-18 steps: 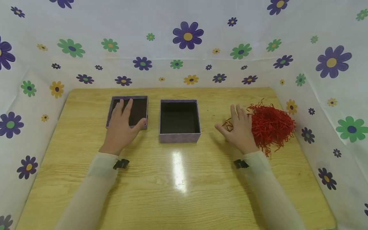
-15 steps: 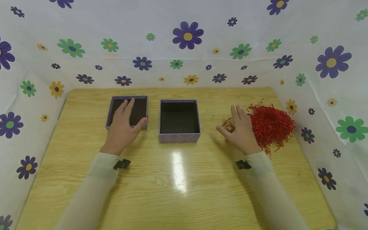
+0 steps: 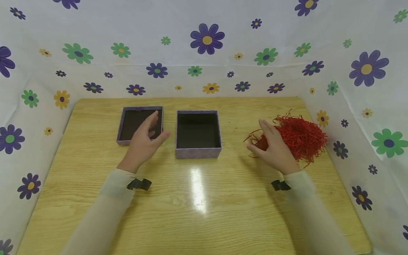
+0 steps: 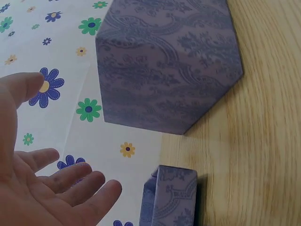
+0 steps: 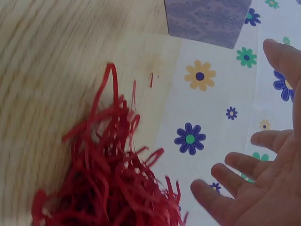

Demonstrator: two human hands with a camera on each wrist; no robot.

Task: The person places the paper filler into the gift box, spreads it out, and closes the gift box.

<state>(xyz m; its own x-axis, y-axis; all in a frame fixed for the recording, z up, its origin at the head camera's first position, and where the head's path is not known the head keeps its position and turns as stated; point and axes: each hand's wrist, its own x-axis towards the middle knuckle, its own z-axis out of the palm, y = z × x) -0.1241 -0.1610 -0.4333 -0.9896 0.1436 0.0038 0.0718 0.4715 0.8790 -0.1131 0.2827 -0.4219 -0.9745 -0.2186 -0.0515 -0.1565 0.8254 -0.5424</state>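
Note:
Over the right part of the shallow box lid (image 3: 120,142) is my left hand (image 3: 142,142), its fingers extended and thumb spread, nothing in its grasp. The left wrist view also shows this hand (image 4: 51,193) beside the lid's patterned side (image 4: 175,200). A deeper purple-grey box (image 3: 198,153) with a black inside stands open-topped between the hands. My right hand (image 3: 276,150) hovers at the left side of a heap of red shredded paper (image 3: 302,136), fingers straight and palm turned inward. In the right wrist view the paper strips (image 5: 113,188) lie beside the hand.
The wooden table (image 3: 191,230) has a white flower-print cloth (image 3: 178,46) around its back and sides. Tiny red scraps (image 3: 235,129) lie between the box and the heap. Each wrist carries a small black camera mount (image 3: 139,184).
My left hand has shifted to the right and turned on its side, uncovering more of the lid. My right hand has moved right and slightly nearer the body, also turning. Boxes and paper stay put.

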